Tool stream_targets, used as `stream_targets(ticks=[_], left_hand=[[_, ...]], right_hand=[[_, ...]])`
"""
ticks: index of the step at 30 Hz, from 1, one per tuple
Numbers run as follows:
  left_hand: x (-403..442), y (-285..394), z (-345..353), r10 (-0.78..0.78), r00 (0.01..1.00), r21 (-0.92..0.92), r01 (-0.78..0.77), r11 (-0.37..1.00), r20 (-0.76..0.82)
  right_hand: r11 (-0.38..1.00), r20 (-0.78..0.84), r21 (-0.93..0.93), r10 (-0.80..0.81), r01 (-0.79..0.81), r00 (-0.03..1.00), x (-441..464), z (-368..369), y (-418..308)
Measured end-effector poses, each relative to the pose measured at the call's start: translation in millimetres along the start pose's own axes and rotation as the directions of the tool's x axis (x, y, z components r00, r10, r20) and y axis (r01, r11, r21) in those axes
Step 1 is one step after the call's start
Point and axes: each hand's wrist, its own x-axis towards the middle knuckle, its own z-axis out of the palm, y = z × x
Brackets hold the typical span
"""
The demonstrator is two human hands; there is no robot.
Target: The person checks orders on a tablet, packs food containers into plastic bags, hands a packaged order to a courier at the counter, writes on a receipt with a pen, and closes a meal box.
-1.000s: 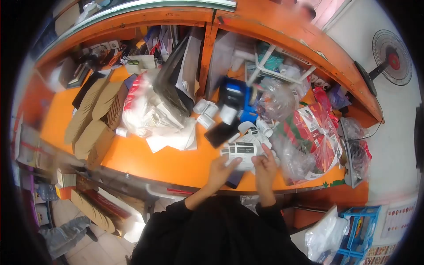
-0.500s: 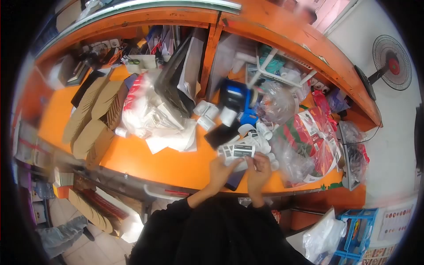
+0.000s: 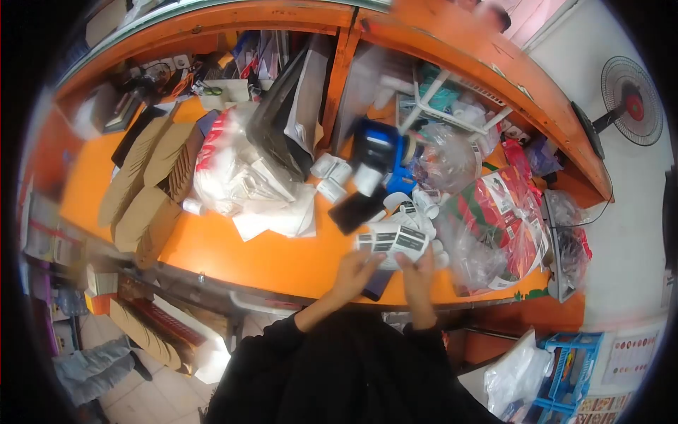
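A strip of white printed labels (image 3: 397,239) with black blocks of print is stretched between my two hands above the orange desk (image 3: 233,265). My left hand (image 3: 352,274) pinches its left end. At the right end, the fingers of my right hand (image 3: 419,277) are closed on the strip's lower edge. Below the strip, between the hands, a dark phone-like slab (image 3: 380,284) lies at the desk edge. Behind the strip is a heap of curled white label paper and rolls (image 3: 424,203). A black flat object (image 3: 357,210) rests just beyond my left hand.
A blue and black device (image 3: 381,152) stands at the back, beside small white boxes (image 3: 331,178). Clear plastic bags with red and green packaging (image 3: 494,226) crowd the right. White bags and papers (image 3: 244,177) and brown cardboard pieces (image 3: 145,191) cover the left. A fan (image 3: 630,100) hangs on the wall.
The label strip has spread wider and shifted slightly right, showing more printed labels. My right hand has moved a little right, away from my left.
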Motion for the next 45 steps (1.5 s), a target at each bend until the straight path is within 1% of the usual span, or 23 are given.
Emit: stream_targets(ticks=[2, 4, 11, 13, 17, 19, 20, 22, 23, 24, 26, 27, 29, 30, 32, 33, 35, 36, 38, 40, 42, 44, 45], left_hand=[[0, 1, 0, 0.024, 0.998, 0.08, -0.029, 0.996, 0.064], [0, -2, 0, 0.024, 1.0, -0.024, -0.024, 0.999, 0.01], [1, -9, -3, 0.022, 0.996, 0.115, -0.011, 0.993, -0.092], [2, -2, -8, -0.09, 0.996, 0.014, 0.09, 0.996, -0.007], [4, -14, -7, -0.123, 0.992, -0.064, 0.12, 0.991, -0.034], [5, -4, -8, -0.057, 0.987, 0.187, 0.028, 0.982, 0.151], [5, -7, -7, -0.061, 0.986, 0.188, 0.032, 0.982, 0.153], [6, -13, -3, 0.225, 0.968, 0.399, -0.253, 0.881, 0.115], [0, -14, -3, 0.057, 0.995, 0.073, -0.051, 0.996, -0.078], [3, -12, -9, 0.055, 0.996, 0.074, -0.05, 0.996, -0.069], [10, -6, -29, -0.161, 0.978, -0.13, 0.144, 0.981, -0.131], [11, -10, -40, -0.162, 0.979, -0.125, 0.147, 0.981, -0.124], [13, -18, -58, -0.225, 0.955, -0.197, 0.187, 0.963, -0.193], [15, -13, -61, -0.222, 0.956, -0.191, 0.185, 0.964, -0.192], [19, 1, -66, -0.228, 0.942, -0.17, 0.19, 0.967, -0.246], [21, 2, -67, -0.235, 0.937, -0.154, 0.201, 0.968, -0.257], [20, -3, -68, -0.222, 0.939, -0.125, 0.195, 0.973, -0.262], [22, -4, -69, -0.212, 0.94, -0.098, 0.193, 0.976, -0.268], [23, -8, -67, -0.135, 0.942, -0.127, 0.1, 0.987, -0.307], [22, -8, -66, -0.119, 0.938, -0.182, 0.061, 0.981, -0.326], [23, -13, -70, -0.079, 0.936, -0.145, 0.031, 0.989, -0.342], [28, -12, -72, -0.096, 0.914, -0.215, 0.01, 0.977, -0.394], [30, -11, -75, -0.073, 0.92, -0.205, -0.008, 0.979, -0.385]], right_hand=[[1.0, 0.001, 0.002, 0.017, -0.017, 1.0, 0, 10, -11], [0.988, -0.02, 0.084, 0.135, -0.133, 0.991, 1, 9, -7], [0.993, -0.052, 0.086, 0.081, -0.077, 0.995, -4, 2, 15], [0.952, -0.12, 0.303, 0.078, -0.038, 0.99, -2, 6, 7], [0.936, -0.072, 0.341, 0.118, -0.087, 0.99, 3, 2, 3], [0.996, -0.049, 0.077, 0.051, -0.047, 0.997, 4, 4, 10], [0.996, -0.052, 0.079, 0.054, -0.05, 0.997, 2, 6, 12], [0.962, 0.095, -0.258, -0.066, 0.088, 0.993, -1, 17, 8], [0.962, 0.088, -0.258, -0.068, 0.088, 0.994, 2, 14, 9], [0.938, 0.143, -0.33, -0.061, 0.106, 0.988, 7, 9, 11], [0.874, 0.249, -0.463, -0.032, 0.148, 0.968, 19, -5, 16], [0.806, 0.182, -0.536, -0.18, 0.251, 0.967, 31, -13, 20], [0.753, 0.045, -0.645, -0.131, 0.129, 0.99, 53, -39, 32], [0.756, 0.043, -0.641, -0.134, 0.13, 0.99, 64, -47, 33], [0.487, 0.059, -0.858, -0.226, 0.165, 0.972, 85, -58, 34], [0.489, 0.06, -0.855, -0.236, 0.171, 0.97, 90, -63, 38], [0.233, 0.129, -0.953, -0.262, 0.192, 0.956, 105, -72, 47], [0.234, 0.136, -0.95, -0.29, 0.208, 0.947, 112, -77, 52], [0.202, 0.207, -0.951, -0.153, 0.235, 0.966, 117, -84, 62], [0.162, 0.247, -0.948, -0.17, 0.274, 0.954, 119, -81, 64], [0.181, 0.238, -0.946, -0.181, 0.27, 0.954, 120, -59, 46], [0.202, 0.219, -0.945, -0.187, 0.256, 0.958, 128, -34, 42], [0.339, 0.235, -0.898, -0.168, 0.28, 0.957, 133, -25, 51]])
